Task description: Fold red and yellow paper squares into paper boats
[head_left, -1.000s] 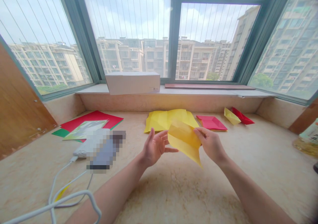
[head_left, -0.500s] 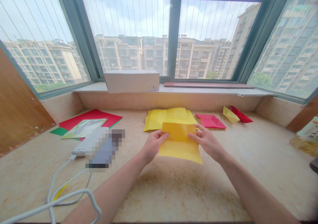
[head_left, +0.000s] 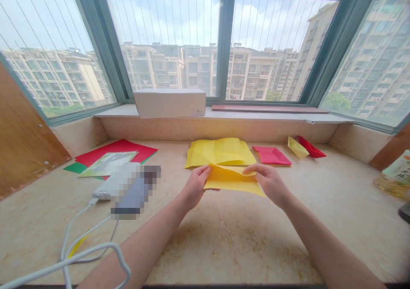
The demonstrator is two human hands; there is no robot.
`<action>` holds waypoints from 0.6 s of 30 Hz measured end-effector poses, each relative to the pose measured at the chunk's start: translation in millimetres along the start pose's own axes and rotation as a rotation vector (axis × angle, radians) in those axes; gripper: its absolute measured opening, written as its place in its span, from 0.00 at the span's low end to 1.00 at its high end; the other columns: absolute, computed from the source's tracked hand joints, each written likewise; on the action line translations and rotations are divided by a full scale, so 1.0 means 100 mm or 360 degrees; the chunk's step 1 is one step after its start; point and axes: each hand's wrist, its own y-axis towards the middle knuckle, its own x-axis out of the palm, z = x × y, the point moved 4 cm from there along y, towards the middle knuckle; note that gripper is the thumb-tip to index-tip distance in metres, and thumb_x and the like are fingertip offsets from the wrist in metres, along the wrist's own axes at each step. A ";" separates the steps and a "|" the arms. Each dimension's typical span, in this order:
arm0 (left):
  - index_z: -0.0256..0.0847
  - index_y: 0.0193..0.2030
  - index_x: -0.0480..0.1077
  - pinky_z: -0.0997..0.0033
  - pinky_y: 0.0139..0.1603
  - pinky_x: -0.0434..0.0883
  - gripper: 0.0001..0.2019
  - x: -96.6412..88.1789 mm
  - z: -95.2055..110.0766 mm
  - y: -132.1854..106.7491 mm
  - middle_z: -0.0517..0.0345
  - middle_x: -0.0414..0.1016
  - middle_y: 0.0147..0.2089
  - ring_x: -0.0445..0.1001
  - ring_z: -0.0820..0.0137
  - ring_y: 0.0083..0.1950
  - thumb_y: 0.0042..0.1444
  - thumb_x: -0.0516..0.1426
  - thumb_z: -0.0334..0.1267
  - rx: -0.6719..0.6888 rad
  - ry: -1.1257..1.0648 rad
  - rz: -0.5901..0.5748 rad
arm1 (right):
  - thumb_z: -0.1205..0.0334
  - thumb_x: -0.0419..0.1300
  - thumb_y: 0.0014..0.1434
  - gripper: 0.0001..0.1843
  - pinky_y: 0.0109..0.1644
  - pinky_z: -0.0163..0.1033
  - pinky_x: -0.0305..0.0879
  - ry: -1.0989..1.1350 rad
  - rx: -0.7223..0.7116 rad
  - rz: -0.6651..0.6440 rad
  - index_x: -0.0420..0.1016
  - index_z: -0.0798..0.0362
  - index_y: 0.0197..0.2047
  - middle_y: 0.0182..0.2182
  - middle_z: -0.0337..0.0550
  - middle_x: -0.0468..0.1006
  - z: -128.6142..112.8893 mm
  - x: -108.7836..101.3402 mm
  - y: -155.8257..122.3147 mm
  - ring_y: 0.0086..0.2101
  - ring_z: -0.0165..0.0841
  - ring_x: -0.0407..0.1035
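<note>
Yellow paper sheet, pinched thumb-to-finger by left hand at nine o'clock, right hand at three, presumably for steadiness.

The slim, bare left forearm and slim, bare right forearm (uncovered right down to the lower edge of view) both taper smoothly toward 2 bare wrists. The bare left hand and bare right hand have slender fingers, their nails too small to make out.

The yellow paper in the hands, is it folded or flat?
Partly folded: the yellow paper bends between the left hand and right hand, its layers not pressed flat.
</note>
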 end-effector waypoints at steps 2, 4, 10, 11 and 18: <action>0.35 0.44 0.75 0.70 0.30 0.72 0.25 -0.02 0.00 0.00 0.48 0.81 0.37 0.79 0.62 0.37 0.55 0.59 0.57 -0.0069 -0.0058 -0.0021 | 0.65 0.54 0.50 0.13 0.44 0.42 0.69 -0.0078 -0.0047 -0.0031 0.81 0.51 0.31 0.33 0.43 0.83 0.00 0.01 -0.01 0.37 0.37 0.75; 0.36 0.42 0.75 0.72 0.29 0.71 0.27 -0.04 -0.02 0.00 0.50 0.80 0.35 0.78 0.65 0.35 0.55 0.55 0.62 -0.0159 -0.0085 -0.0017 | 0.68 0.52 0.49 0.14 0.43 0.41 0.68 -0.0151 -0.0109 -0.0053 0.80 0.51 0.31 0.32 0.42 0.82 0.00 0.02 -0.02 0.36 0.37 0.74; 0.37 0.36 0.75 0.74 0.32 0.69 0.20 -0.03 -0.06 -0.02 0.54 0.79 0.35 0.76 0.69 0.33 0.49 0.64 0.54 -0.0237 0.0349 -0.0017 | 0.70 0.50 0.43 0.16 0.44 0.40 0.67 -0.0200 -0.0268 -0.0124 0.78 0.51 0.28 0.34 0.44 0.81 -0.05 0.06 -0.04 0.39 0.38 0.73; 0.37 0.36 0.75 0.74 0.32 0.69 0.19 -0.02 -0.06 -0.02 0.54 0.79 0.35 0.76 0.69 0.33 0.48 0.66 0.52 -0.0214 0.0394 -0.0027 | 0.70 0.50 0.43 0.15 0.44 0.40 0.67 -0.0149 -0.0232 -0.0118 0.78 0.52 0.28 0.35 0.44 0.81 -0.05 0.06 -0.03 0.40 0.38 0.73; 0.36 0.36 0.76 0.74 0.31 0.67 0.17 -0.01 -0.05 0.00 0.54 0.80 0.34 0.75 0.69 0.32 0.47 0.67 0.48 -0.0050 0.0464 0.0035 | 0.53 0.55 0.60 0.20 0.35 0.38 0.70 0.0317 0.0179 0.0047 0.72 0.50 0.53 0.32 0.42 0.80 -0.04 0.00 -0.02 0.32 0.35 0.75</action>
